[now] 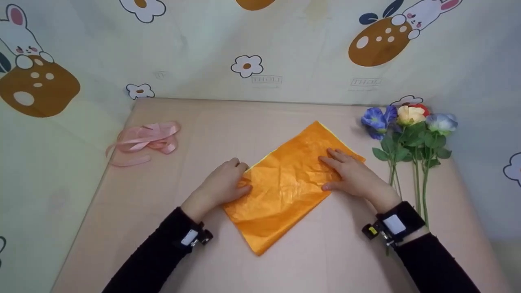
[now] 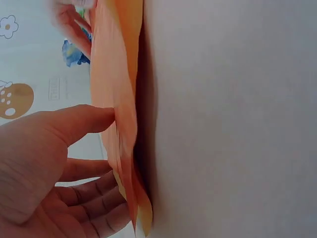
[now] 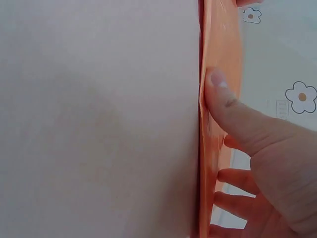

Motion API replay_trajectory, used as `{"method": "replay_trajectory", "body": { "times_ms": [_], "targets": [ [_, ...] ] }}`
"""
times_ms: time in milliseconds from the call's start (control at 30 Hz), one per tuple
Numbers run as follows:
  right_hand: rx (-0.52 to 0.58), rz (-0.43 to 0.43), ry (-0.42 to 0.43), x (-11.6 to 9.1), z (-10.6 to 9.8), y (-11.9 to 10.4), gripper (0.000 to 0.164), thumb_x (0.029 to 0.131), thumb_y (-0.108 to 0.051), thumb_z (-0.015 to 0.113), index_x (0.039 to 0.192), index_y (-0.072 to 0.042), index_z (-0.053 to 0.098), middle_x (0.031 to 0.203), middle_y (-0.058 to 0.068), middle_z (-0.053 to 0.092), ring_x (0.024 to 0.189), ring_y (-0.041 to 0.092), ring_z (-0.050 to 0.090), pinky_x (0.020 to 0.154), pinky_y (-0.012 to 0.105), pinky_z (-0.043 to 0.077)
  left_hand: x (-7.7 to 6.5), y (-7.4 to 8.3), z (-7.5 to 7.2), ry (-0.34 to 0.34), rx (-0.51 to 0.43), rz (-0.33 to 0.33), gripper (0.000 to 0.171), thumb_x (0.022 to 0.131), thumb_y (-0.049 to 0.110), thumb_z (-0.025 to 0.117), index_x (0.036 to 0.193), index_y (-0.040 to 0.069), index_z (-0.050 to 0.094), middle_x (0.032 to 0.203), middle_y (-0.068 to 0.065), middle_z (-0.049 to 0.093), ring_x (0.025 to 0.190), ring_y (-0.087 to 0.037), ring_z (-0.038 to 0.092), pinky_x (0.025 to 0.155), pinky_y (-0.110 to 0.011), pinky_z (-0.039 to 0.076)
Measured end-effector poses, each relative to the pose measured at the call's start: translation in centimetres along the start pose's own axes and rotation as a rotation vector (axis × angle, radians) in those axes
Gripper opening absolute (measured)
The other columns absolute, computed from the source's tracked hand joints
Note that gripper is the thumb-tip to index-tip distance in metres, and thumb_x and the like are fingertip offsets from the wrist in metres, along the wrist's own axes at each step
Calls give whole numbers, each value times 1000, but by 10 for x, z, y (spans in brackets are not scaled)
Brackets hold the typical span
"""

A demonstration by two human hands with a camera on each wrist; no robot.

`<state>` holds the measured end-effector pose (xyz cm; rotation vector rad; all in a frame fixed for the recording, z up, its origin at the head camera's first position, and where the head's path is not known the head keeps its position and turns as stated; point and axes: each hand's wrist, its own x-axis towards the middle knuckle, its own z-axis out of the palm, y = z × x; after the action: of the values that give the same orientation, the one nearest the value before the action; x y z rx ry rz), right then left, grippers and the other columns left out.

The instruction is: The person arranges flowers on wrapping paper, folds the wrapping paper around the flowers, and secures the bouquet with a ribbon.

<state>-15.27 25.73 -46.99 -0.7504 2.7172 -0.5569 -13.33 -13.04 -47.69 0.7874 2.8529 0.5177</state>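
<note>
A folded sheet of orange wrapping paper (image 1: 285,179) lies slantwise on the table, with a thin yellow edge along its upper side. At its left end, my left hand (image 1: 226,181) holds the edge, thumb over the top face and fingers curled at the border. In the left wrist view, the left thumb (image 2: 94,119) meets the paper while the fingertips are partly hidden at its edge. My right hand (image 1: 354,175) rests on the right end with fingers spread. The right wrist view shows its thumb (image 3: 228,99) pressing close to the folded edge.
A loose pink ribbon (image 1: 150,138) lies in loops at the back left. Several artificial flowers (image 1: 411,118) with green stems lie at the right, partly behind my right wrist. Patterned cloth (image 1: 203,49) rises behind the pale pink table (image 1: 228,110).
</note>
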Motion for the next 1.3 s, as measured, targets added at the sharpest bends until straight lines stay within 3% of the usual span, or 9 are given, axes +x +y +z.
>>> {"method": "replay_trajectory", "body": {
  "times_ms": [100,233,433,733,900,1000,1133,1300],
  "targets": [
    [-54,23,83,1,2,0,71,96,-34,76,153,-3,48,160,30,36,147,51,33,117,66,29,-2,3,3,21,-73,-30,41,92,28,78,114,-3,65,98,-16,62,84,-31,61,78,-46,56],
    [-88,34,173,2,7,-1,62,98,-28,74,148,3,53,154,34,42,142,52,40,115,64,34,-4,10,7,41,-167,-121,34,88,26,79,106,0,65,87,-10,62,76,-27,58,70,-41,52],
    [-84,20,226,2,16,-6,58,100,-27,71,145,6,55,151,35,45,141,51,42,115,61,36,-6,18,9,75,-307,-240,26,84,19,81,98,1,68,78,-4,63,70,-21,57,64,-35,49],
    [-83,4,194,-6,14,-31,64,98,-32,73,148,2,53,152,34,44,140,50,43,113,61,39,-10,23,6,64,-513,-350,14,88,14,81,86,6,69,76,-2,68,66,-15,61,62,-29,52],
    [-40,59,138,-12,12,-44,74,98,-34,73,153,5,43,154,38,38,141,53,40,114,62,37,-12,24,7,69,-601,-409,16,89,15,81,85,8,67,73,-2,65,64,-15,59,59,-25,48],
    [-15,84,112,-14,13,-47,78,99,-37,71,155,6,39,156,38,35,143,53,38,115,62,35,-13,26,7,34,-656,-440,18,90,16,81,85,8,66,72,-2,63,63,-15,58,57,-25,47],
    [-16,65,52,-16,18,-48,79,99,-38,71,156,6,37,161,35,28,149,52,28,117,62,32,-15,30,10,-63,-756,-462,20,92,19,79,86,7,65,69,-5,65,59,-21,66,56,-29,55],
    [-36,34,-15,-17,25,-47,77,101,-39,68,156,5,37,166,30,20,154,49,17,120,59,28,-15,34,12,-125,-822,-442,20,98,19,69,85,4,69,67,-9,69,59,-28,72,57,-38,61]
  ]
}}
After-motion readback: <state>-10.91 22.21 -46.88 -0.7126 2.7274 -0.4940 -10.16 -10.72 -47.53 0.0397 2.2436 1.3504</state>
